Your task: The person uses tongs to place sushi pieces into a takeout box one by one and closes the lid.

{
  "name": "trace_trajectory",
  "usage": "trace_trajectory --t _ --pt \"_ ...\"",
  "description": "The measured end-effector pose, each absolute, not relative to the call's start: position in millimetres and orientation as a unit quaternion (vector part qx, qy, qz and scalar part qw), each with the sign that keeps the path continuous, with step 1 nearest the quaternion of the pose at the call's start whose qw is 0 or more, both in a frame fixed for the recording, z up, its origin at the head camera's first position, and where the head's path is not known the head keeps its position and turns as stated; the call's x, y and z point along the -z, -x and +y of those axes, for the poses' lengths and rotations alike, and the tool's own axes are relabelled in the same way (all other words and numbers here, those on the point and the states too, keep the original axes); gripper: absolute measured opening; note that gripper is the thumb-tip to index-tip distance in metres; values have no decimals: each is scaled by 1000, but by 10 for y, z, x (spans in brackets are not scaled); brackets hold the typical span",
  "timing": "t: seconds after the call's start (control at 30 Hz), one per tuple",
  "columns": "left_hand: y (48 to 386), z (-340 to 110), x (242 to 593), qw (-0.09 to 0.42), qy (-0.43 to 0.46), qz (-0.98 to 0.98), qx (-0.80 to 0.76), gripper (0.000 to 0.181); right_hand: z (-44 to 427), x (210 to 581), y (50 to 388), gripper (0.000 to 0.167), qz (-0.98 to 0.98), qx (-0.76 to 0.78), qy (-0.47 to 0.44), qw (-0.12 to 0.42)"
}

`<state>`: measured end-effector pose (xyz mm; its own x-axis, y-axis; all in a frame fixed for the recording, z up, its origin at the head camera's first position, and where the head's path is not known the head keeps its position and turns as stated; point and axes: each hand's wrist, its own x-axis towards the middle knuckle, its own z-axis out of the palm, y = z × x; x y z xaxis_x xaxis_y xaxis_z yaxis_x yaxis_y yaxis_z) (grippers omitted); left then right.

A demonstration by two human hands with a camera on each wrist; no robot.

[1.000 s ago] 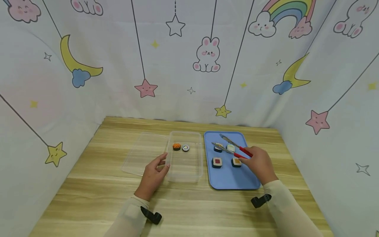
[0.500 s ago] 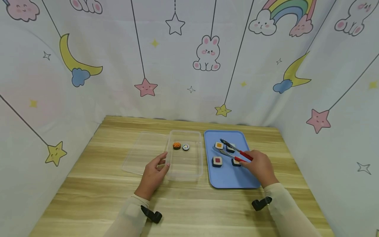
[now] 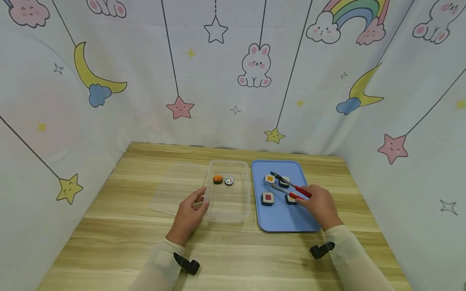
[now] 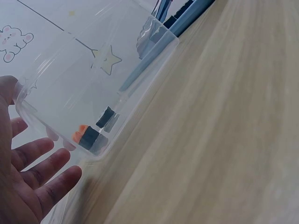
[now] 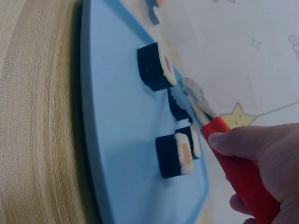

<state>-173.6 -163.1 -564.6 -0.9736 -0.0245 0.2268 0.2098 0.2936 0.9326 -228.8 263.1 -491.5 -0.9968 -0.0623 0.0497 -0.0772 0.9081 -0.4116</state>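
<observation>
Tongs (image 5: 238,170) shifted, roll (image 5: 173,156) unobscured in right-wrist view

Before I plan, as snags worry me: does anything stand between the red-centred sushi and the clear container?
From the red-centred sushi, only the rim of the blue tray, then the facing wall of the clear container; nothing else visible.

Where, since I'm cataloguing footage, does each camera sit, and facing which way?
Head: head-worn, facing forward and down at the table; left hand, right hand, sleeves show.
Left wrist: worn there, facing the clear container; left hand shows.
Right wrist: worn there, facing the blue tray; right hand shows.
Head and right wrist share the tongs.
</observation>
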Motion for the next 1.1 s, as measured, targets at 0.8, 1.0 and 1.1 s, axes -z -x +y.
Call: trace_trajectory --t 0.8,1.0,1.1 --pt "1734 -1641 5664 100 53 -797 593 53 2634 4878 2285 47 -971 -230 -44 40" --pt "1732 -1633 5656 105 58 -798 591 53 2622 4829 2281 44 -969 -230 -66 65" --pt "1733 -1635 5668 106 61 -797 591 53 2612 4814 2282 43 -967 -232 -75 75"
